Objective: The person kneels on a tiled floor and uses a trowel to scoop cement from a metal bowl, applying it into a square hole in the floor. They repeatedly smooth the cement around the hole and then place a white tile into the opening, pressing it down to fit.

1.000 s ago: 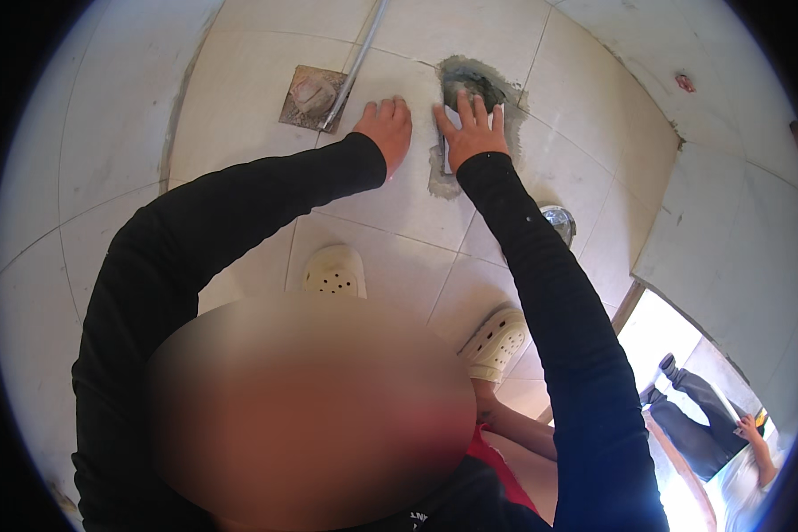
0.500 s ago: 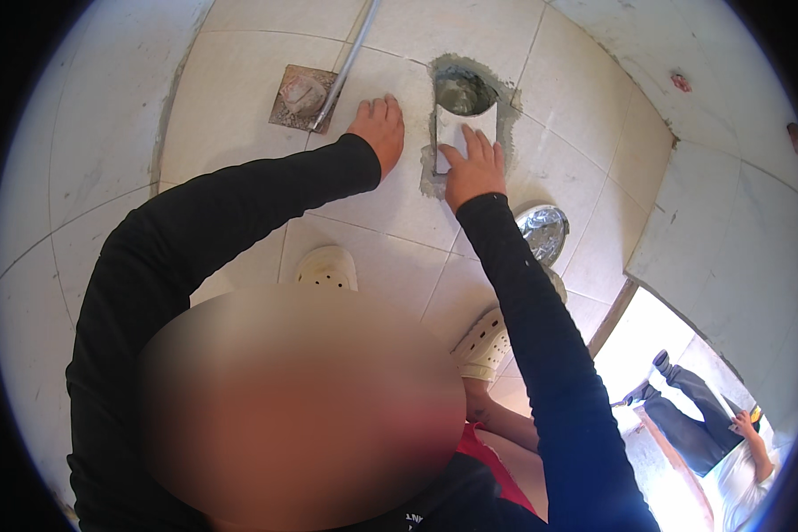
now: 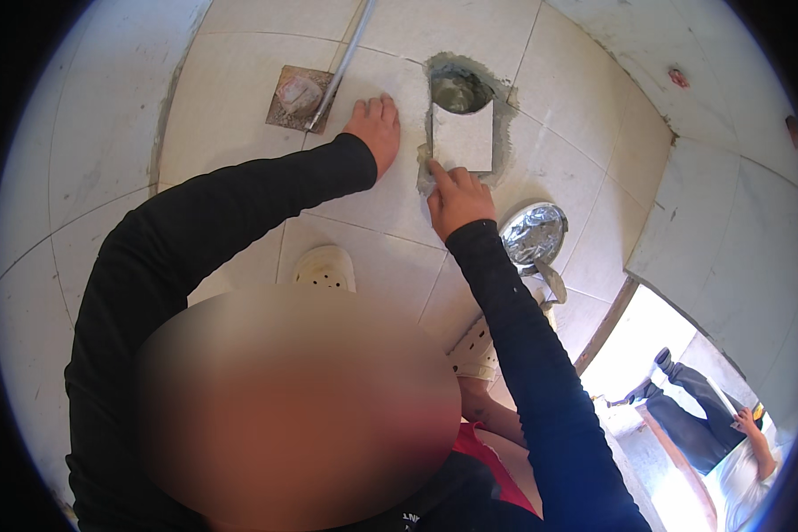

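Observation:
A cut piece of pale tile (image 3: pixel 463 137) with a curved notch at its far end lies in a gap in the floor, up against a round hole (image 3: pixel 459 91). Grey wet mortar (image 3: pixel 504 133) borders it on its sides. My right hand (image 3: pixel 460 202) is at the piece's near left corner, index finger stretched toward the edge and the other fingers loosely bent; nothing shows in its grip. Flat on the floor tiles to the left rests my left hand (image 3: pixel 379 133), fingers extended and holding nothing.
A round pan (image 3: pixel 535 235) with a shiny lining and a trowel-like tool (image 3: pixel 551 282) sit right of my right forearm. At far left, a grey pipe (image 3: pixel 346 66) lies beside a square recess (image 3: pixel 284 113) containing a lump. Another person (image 3: pixel 736 470) is beyond the doorway.
My right hand has slid back from the top of the tile piece to its near left corner, uncovering its surface. My left hand stays in place.

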### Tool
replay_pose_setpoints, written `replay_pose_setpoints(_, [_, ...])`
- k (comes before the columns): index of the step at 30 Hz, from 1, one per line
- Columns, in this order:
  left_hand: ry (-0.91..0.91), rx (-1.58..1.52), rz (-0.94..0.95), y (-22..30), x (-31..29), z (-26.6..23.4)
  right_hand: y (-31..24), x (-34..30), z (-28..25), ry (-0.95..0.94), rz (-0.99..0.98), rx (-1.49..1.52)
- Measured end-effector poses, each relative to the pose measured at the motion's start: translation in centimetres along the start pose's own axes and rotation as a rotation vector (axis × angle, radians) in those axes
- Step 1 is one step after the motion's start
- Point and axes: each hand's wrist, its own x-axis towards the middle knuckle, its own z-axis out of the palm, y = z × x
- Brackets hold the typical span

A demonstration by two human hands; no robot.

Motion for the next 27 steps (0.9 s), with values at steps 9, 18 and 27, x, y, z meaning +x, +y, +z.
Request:
replay_pose_setpoints(9, [0.009,0.001,0.011,-0.1,-0.2,0.2,0.9,-0.5,0.5,-0.142,-0.138,-0.252])
replay_pose_setpoints(18, [0.004,0.007,0.008,0.0,-0.1,0.3,4.4,-2.3,-0.5,0.019,0.711,0.617])
replay_pose_setpoints(27, [-0.059,0.041,0.017,0.0,-0.2,-0.3,6.1,-1.8,1.4,0.104,0.536,0.410])
